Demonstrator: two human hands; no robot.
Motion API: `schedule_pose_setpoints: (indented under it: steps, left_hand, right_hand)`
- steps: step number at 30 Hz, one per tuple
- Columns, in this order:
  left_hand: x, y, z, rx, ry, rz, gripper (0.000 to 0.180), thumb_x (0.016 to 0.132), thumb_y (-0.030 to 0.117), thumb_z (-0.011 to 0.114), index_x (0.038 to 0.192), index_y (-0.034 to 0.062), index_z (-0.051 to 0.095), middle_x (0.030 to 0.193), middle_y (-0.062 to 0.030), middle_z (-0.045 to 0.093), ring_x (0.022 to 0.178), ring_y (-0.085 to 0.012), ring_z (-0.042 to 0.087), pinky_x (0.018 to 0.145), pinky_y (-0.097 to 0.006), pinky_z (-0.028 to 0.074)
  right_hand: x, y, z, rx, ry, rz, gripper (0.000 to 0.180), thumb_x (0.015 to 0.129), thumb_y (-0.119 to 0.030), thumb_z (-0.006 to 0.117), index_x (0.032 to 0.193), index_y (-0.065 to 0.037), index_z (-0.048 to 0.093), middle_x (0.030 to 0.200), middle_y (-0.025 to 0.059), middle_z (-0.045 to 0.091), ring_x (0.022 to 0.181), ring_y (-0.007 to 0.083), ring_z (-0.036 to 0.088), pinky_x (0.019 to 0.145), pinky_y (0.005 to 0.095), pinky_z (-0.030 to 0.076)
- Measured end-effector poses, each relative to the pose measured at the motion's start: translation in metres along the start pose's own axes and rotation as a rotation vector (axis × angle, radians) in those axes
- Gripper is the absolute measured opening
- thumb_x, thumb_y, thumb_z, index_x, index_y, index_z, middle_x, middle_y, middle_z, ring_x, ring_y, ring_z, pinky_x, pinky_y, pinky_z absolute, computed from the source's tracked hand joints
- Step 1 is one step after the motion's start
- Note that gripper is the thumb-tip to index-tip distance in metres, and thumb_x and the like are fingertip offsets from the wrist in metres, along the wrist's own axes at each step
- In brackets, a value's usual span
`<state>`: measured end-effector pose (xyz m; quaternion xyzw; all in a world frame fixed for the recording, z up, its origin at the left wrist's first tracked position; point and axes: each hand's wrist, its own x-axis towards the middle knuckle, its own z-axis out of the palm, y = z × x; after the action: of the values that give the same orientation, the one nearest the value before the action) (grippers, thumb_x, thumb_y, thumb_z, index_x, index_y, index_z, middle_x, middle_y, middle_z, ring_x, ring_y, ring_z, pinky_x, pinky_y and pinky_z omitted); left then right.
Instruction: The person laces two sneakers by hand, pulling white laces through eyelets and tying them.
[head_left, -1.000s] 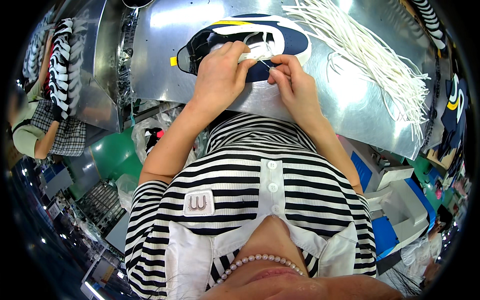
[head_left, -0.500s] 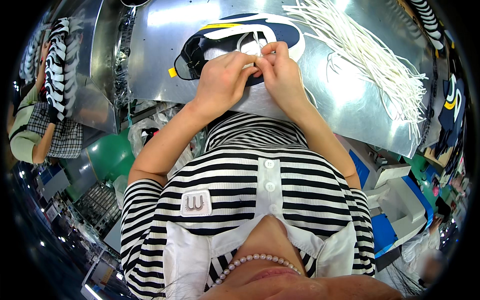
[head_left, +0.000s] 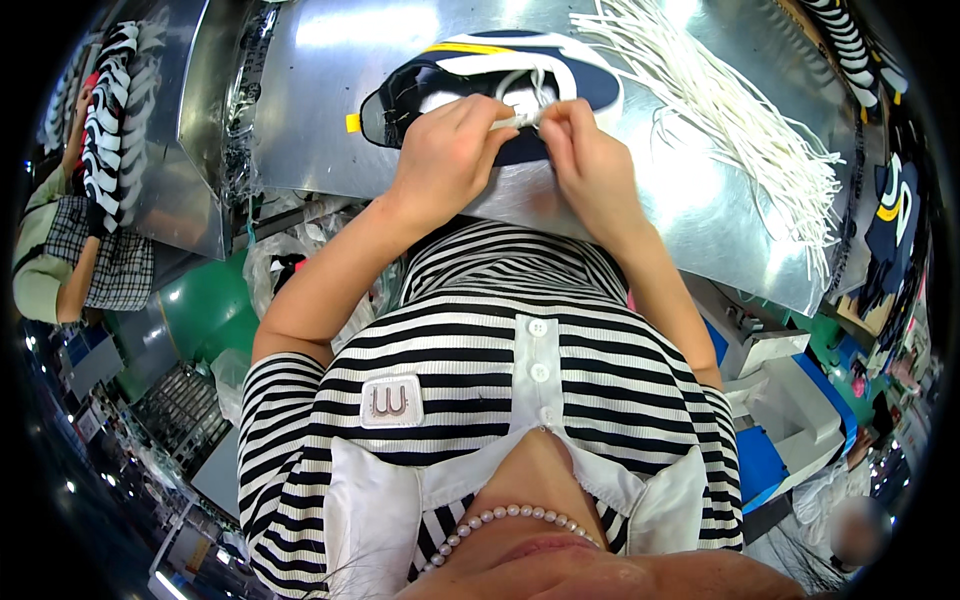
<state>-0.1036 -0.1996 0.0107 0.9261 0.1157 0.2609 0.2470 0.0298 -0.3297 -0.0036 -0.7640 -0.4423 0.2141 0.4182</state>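
I am working on a dark blue shoe upper [head_left: 480, 80] with white and yellow stripes, lying flat on the metal desk [head_left: 330, 120] in the upper middle of the frame. My left hand [head_left: 445, 160] is resting on the upper and closing its grip on a white lace [head_left: 505, 122], thumb and fingers pinched around it. My right hand [head_left: 590, 165] is meeting it from the right, its grip also pinched shut on the same lace, so the fingertips of both hands are almost touching just above the middle of the upper. A pile of loose white laces [head_left: 740, 120] is fanning out on the desk toward the upper right. I judge that I am threading the lace through the upper. The next move seems to call for a firm pinch on the lace end and a steady hold on the upper so it is not sliding on the smooth metal
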Motion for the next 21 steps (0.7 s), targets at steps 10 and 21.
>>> schedule_pose_setpoints:
  steps: [10,21]
  left_hand:
    - [-0.006,0.005,0.006,-0.015,-0.016,0.149,0.019,0.077,-0.002,0.072,0.093,0.003,0.062,0.08,-0.0104,0.066,0.071,-0.0289,0.064,0.062,-0.036,0.051]
    - [-0.02,-0.023,0.001,0.139,0.106,0.417,0.021,0.072,0.008,0.069,0.093,0.0054,0.066,0.09,-0.0058,0.069,0.082,-0.0205,0.068,0.065,-0.03,0.051]
  right_hand:
    - [0.026,-0.025,-0.038,0.081,-0.09,-0.27,0.018,0.087,-0.012,0.064,0.104,-0.006,0.068,0.079,0.0115,0.068,0.073,0.027,0.068,0.067,0.0342,0.052]
    - [0.03,-0.012,-0.033,0.025,-0.359,-0.241,0.019,0.087,-0.013,0.064,0.103,-0.004,0.069,0.088,0.0136,0.07,0.075,0.0291,0.065,0.07,0.0365,0.051]
